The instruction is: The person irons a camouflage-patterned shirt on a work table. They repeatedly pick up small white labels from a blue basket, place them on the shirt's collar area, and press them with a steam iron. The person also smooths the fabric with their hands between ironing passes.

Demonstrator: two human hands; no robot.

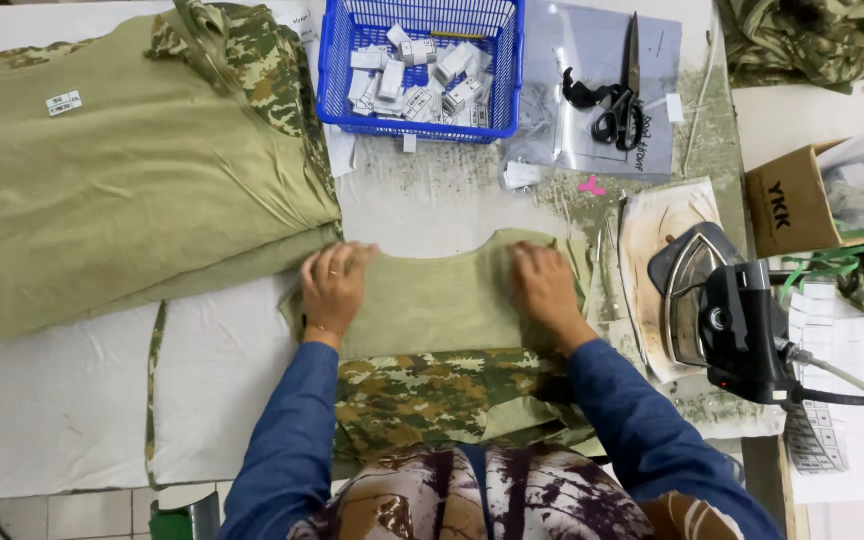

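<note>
Flat left hand (332,285), right hand (544,285) pressing olive garment (442,300), iron (707,310) beside

An olive-green garment piece (442,300) lies flat on the surface, near the middle, its curved neckline toward the far side. Its near part carries a camouflage-print panel (432,395), slightly bunched and hanging over the near edge.

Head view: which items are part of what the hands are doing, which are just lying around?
In hand:
- left hand and right hand, both flat on the olive garment
- camouflage fabric at its near edge

Lying about:
- stack of olive garments
- blue basket of white tags
- scissors
- iron
- cardboard box
</note>
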